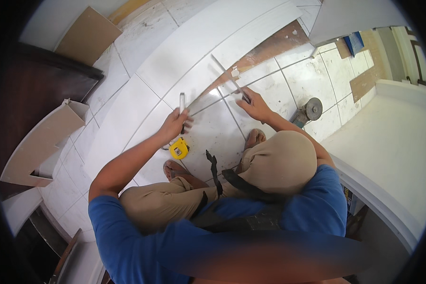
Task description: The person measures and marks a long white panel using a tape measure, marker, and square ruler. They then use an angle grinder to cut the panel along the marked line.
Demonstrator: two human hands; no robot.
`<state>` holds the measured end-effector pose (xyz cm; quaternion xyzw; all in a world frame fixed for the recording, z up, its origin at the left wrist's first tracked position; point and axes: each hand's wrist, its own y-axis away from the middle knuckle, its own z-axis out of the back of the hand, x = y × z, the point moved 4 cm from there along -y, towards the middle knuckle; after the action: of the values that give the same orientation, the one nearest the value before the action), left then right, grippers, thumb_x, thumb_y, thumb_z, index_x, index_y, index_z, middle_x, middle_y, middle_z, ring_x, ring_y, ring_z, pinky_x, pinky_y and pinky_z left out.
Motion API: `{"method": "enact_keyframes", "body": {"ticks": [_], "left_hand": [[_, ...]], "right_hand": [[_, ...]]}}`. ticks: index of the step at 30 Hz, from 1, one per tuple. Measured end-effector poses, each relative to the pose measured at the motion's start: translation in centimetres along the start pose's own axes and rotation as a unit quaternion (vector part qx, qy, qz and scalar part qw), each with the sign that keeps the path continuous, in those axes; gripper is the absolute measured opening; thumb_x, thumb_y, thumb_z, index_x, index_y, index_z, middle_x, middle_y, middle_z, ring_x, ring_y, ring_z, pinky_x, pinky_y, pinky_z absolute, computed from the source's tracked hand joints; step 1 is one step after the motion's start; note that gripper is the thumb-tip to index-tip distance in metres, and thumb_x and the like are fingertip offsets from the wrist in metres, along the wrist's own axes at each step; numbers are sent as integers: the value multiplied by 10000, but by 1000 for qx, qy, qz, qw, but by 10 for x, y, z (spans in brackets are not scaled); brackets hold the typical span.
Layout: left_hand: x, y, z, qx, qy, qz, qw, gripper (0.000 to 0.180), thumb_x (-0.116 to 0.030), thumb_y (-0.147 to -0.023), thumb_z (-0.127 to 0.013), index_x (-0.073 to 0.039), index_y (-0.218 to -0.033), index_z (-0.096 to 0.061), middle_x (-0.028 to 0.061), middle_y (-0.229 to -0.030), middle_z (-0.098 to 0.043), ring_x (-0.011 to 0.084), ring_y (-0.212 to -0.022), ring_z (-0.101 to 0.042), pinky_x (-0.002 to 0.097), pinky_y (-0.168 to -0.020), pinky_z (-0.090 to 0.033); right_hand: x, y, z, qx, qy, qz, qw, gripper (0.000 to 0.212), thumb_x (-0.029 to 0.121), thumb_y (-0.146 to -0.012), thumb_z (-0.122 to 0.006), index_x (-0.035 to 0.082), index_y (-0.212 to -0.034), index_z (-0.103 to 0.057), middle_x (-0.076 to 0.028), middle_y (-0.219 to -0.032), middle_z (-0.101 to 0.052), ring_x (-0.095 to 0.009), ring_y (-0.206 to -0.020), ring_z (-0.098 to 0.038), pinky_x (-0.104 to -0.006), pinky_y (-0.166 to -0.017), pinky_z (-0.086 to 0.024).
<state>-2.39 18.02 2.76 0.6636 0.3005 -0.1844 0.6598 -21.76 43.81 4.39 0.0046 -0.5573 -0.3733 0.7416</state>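
Observation:
My left hand point(173, 125) is closed around a slim tool with a pale upper part point(182, 100) and a dark lower end; its exact kind is unclear. In my right hand point(254, 106) is a long thin metal blade point(226, 72) with a dark end, like a ruler or square. The blade slants up and left over a brown board strip point(265, 49) and the edge of a large white panel point(180, 61). A yellow tape measure point(179, 148) lies just below my left hand, near my foot.
An angle grinder point(307, 111) rests on the white tiled floor point(300, 78) to the right. Brown board pieces point(89, 35) and a curved board frame point(45, 139) stand at the left. A white ledge point(383, 142) runs along the right, with a blue packet point(353, 43) farther back.

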Motion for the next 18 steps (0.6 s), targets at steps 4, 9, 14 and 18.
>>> {"method": "enact_keyframes", "body": {"ticks": [4, 9, 14, 18], "left_hand": [[-82, -4, -44, 9, 39, -75, 996, 541, -440, -1073, -410, -101, -1494, -388, 79, -1356, -548, 218, -1150, -562, 394, -977, -495], [-110, -7, -91, 129, 108, -56, 984, 641, -505, -1068, -359, -177, -1595, -202, 144, -1492, -453, 264, -1318, -478, 430, -1058, -439], [-124, 0, -68, 72, -102, -175, 977, 752, -531, -1026, -459, -129, -1599, -184, 190, -1499, -454, 295, -1375, -445, 407, -1100, -399], [-109, -11, 26, -126, -307, -242, 912, 729, -491, -990, -562, -64, -1536, -337, 233, -1490, -456, 364, -1378, -442, 430, -1152, -339]], "right_hand": [[42, -21, -19, 20, -231, -56, 971, 568, 443, -918, -702, 13, -1268, -575, -80, -878, -666, -156, -792, -619, -328, -708, -504], [77, -19, -22, 6, -208, 68, 976, 456, 378, -942, -695, 22, -1217, -620, -30, -774, -646, -85, -681, -601, -233, -580, -450], [54, 3, 55, -46, -390, 1, 919, 167, 209, -932, -662, 46, -919, -630, -5, -654, -583, -92, -537, -527, -266, -507, -415], [87, 87, 181, -332, -280, -8, 901, 246, 306, -925, -604, 129, -757, -580, 27, -648, -516, -77, -552, -476, -241, -493, -354]]}}
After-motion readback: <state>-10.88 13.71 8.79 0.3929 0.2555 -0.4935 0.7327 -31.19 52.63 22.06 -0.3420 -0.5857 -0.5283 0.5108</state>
